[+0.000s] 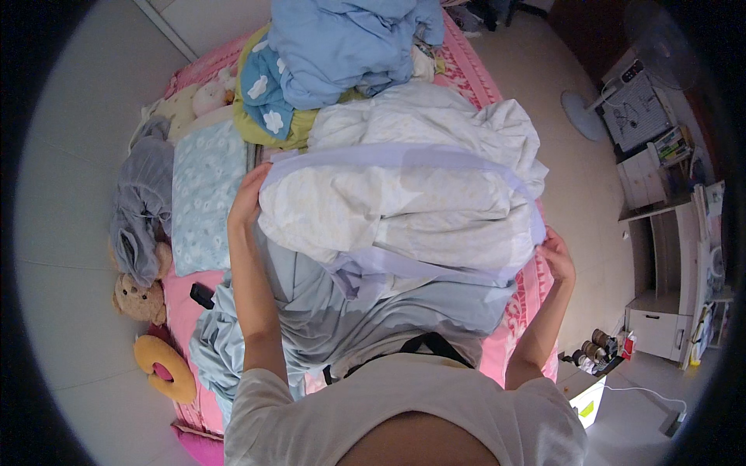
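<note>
A bulky white quilt with a lavender border [435, 203] stretches in front of me over the bed. My left hand [247, 194] grips its left edge, the fingers closed on the border. At the opposite end my right hand [556, 256] pinches the right edge, with bent fingers. Between the hands the quilt bulges in loose folds. Behind it lies more crumpled white bedding [420, 113]; whether the two are one piece I cannot tell. A pale blue-grey sheet [311, 299] lies rumpled beneath, nearer to me.
A blue quilt [342, 46] is heaped at the far end of the bed. Along the left lie a light blue pillow [203, 198], grey clothing [140, 202], a teddy bear [140, 297], a yellow neck pillow [165, 371] and a small black object [202, 295]. A fan [584, 115] and shelves [660, 311] stand right.
</note>
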`<state>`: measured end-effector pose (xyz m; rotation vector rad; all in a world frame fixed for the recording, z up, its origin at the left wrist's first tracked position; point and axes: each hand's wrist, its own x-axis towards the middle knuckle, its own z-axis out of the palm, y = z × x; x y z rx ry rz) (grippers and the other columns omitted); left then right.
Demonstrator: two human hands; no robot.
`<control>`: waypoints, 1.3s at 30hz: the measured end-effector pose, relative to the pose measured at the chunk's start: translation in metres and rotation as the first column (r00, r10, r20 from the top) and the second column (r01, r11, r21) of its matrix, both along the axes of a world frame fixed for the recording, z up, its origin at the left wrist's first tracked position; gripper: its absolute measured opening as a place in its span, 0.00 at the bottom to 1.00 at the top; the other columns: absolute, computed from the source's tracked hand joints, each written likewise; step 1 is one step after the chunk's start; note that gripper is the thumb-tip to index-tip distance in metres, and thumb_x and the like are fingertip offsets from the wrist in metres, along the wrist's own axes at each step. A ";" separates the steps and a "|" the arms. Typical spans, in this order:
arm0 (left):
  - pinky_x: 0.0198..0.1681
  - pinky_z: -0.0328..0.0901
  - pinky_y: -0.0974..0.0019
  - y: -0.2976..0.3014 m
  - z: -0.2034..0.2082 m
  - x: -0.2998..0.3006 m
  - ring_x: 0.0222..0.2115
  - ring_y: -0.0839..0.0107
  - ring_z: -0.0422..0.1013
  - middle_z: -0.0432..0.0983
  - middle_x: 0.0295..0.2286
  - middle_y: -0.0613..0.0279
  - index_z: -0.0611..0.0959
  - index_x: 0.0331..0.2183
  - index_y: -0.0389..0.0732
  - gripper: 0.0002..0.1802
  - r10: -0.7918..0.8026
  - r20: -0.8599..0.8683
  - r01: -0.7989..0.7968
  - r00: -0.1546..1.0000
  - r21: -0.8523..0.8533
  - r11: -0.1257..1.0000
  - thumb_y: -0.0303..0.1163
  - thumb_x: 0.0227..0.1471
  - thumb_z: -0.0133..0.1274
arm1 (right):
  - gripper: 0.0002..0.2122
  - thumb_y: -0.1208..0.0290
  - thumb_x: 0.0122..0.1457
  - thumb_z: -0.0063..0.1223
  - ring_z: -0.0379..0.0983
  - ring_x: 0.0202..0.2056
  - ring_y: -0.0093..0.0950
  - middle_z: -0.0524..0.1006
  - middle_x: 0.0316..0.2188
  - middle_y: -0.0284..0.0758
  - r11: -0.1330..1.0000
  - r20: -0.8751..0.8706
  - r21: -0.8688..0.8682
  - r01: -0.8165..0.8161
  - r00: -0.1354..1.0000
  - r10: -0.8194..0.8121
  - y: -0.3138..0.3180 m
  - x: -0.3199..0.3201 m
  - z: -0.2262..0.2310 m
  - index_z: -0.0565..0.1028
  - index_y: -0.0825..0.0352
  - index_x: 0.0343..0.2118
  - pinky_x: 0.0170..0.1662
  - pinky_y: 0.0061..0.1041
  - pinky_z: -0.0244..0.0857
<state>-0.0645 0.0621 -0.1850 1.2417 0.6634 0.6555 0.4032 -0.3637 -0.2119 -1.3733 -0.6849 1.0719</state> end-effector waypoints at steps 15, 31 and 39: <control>0.32 0.60 0.78 0.006 0.095 0.005 0.27 0.83 0.65 0.70 0.26 0.72 0.75 0.31 0.39 0.07 0.274 0.209 -0.326 0.939 0.282 0.903 0.32 0.54 0.46 | 0.17 0.68 0.54 0.48 0.67 0.45 0.33 0.71 0.43 0.36 0.589 -0.368 0.553 0.589 0.807 -0.461 -0.024 0.057 0.082 0.67 0.67 0.46 0.50 0.35 0.61; 0.28 0.54 0.82 -0.016 0.024 0.008 0.24 0.87 0.59 0.67 0.22 0.77 0.76 0.27 0.38 0.08 0.348 -0.107 -0.281 0.931 0.396 0.874 0.33 0.51 0.51 | 0.18 0.66 0.54 0.50 0.65 0.47 0.31 0.69 0.46 0.39 0.747 -0.689 -0.069 0.662 0.510 -0.515 0.034 0.024 -0.040 0.66 0.66 0.46 0.49 0.31 0.62; 0.27 0.56 0.81 -0.011 0.029 0.001 0.23 0.86 0.62 0.69 0.22 0.76 0.77 0.26 0.40 0.07 0.387 0.130 -0.407 0.913 0.226 0.885 0.33 0.51 0.51 | 0.20 0.59 0.57 0.44 0.63 0.49 0.35 0.68 0.47 0.41 0.597 -0.551 0.166 0.785 0.576 -0.604 0.032 0.037 -0.011 0.65 0.68 0.47 0.53 0.36 0.57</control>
